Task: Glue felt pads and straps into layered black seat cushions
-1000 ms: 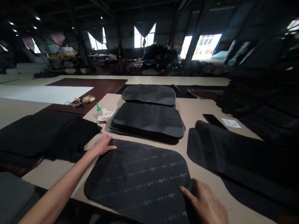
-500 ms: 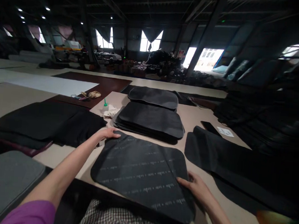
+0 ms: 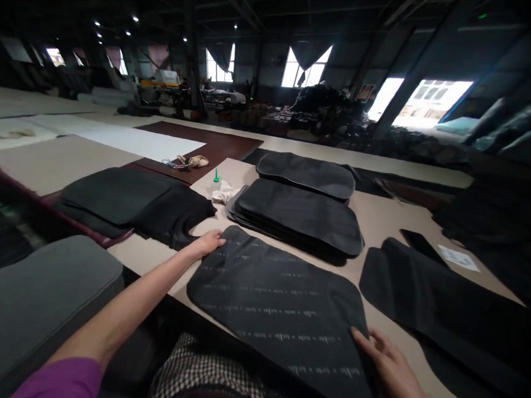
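Note:
A dark rounded mat (image 3: 276, 303) with rows of pale printing lies at the near edge of the beige table (image 3: 386, 225). My left hand (image 3: 210, 243) pinches its far left corner, thumb on top. At its right edge my right hand (image 3: 380, 346) grips the rim, thumb on the printed face and the other fingers partly hidden beyond the edge. Just behind the mat sits a stack of dark mats (image 3: 298, 216), and another dark mat (image 3: 306, 174) lies farther back.
Folded black cloth (image 3: 133, 202) lies left, dark sheets (image 3: 440, 302) right, beside a white paper (image 3: 459, 258). A green-tipped bottle (image 3: 216, 182) and white cloth (image 3: 226, 192) stand behind my left hand. A grey padded piece (image 3: 44, 305) is at the near left.
The view has turned left, so everything appears farther right. Both hands still hold the printed mat at the same places, and the mat has barely moved on the table.

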`<state>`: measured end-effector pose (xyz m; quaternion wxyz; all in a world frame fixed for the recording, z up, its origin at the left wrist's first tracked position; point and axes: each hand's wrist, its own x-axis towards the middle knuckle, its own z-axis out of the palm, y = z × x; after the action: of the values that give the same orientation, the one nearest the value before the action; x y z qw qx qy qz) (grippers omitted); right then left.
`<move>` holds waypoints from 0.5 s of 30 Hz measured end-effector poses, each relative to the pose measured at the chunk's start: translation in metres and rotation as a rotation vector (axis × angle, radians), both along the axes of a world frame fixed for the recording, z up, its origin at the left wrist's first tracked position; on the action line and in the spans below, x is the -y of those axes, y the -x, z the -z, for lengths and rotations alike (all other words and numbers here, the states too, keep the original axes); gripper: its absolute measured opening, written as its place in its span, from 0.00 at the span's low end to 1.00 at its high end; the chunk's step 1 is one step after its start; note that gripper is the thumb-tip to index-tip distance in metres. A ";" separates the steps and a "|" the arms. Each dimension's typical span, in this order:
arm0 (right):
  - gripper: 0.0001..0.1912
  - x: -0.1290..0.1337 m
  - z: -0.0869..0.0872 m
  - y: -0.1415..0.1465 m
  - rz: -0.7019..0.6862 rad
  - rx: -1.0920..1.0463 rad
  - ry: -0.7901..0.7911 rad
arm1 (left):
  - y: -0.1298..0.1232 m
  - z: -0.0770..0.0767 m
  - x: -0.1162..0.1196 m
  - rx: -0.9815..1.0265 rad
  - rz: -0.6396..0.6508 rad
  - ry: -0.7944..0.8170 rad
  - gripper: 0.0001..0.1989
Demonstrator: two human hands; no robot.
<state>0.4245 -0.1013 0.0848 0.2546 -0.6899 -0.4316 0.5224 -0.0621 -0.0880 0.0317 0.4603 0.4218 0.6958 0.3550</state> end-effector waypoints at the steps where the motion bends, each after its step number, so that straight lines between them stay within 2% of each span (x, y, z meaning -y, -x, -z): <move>1: 0.32 0.000 0.005 -0.003 0.010 -0.008 -0.002 | -0.002 -0.002 0.009 0.059 -0.017 0.002 0.12; 4: 0.39 -0.002 0.015 -0.013 0.058 0.030 0.014 | -0.006 -0.008 0.041 0.244 -0.059 0.052 0.15; 6: 0.43 -0.001 0.013 -0.016 0.084 0.083 0.029 | -0.008 -0.011 0.063 0.344 -0.073 0.096 0.21; 11: 0.46 0.006 -0.019 -0.004 -0.026 0.225 0.032 | -0.020 -0.021 0.099 0.572 -0.041 0.125 0.28; 15: 0.41 0.010 -0.033 -0.003 -0.063 0.246 -0.136 | -0.026 -0.046 0.105 0.691 -0.039 0.036 0.26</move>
<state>0.4272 -0.1110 0.1179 0.2295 -0.7159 -0.5153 0.4114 -0.0364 -0.1933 0.0777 0.6691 0.2550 0.5130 0.4734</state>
